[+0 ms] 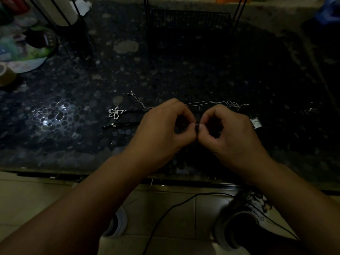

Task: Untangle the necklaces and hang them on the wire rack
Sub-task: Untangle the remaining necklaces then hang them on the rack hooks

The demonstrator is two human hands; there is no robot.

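Both hands meet over the near middle of the dark, pebble-patterned glass desk. The left hand and the right hand have thumb and forefinger curled and pinched together, fingertip to fingertip, on a thin black cord that shows only as a short dark stub between them — it looks like a knot or a clasp being worked, though the dim light hides which.

The necklaces are all on the desk, none on the rack. A fine silver chain lies just beyond the knuckles, running from a clasp end on the left to a small looped tangle on the right. To the left of the left hand lies an open silver flower pendant, with a black cord leading from it toward the hands, and below it another black cord with a small metal end. Just right of the right hand a small square silver pendant rests on the glass.

The black wire rack stands at the far edge of the desk, well apart from the hands, and no chain or cord can be seen hanging on it.

By my reading the task is early: untangling is under way, the silver chain's loops are not yet freed, and every hanging step is left to do.
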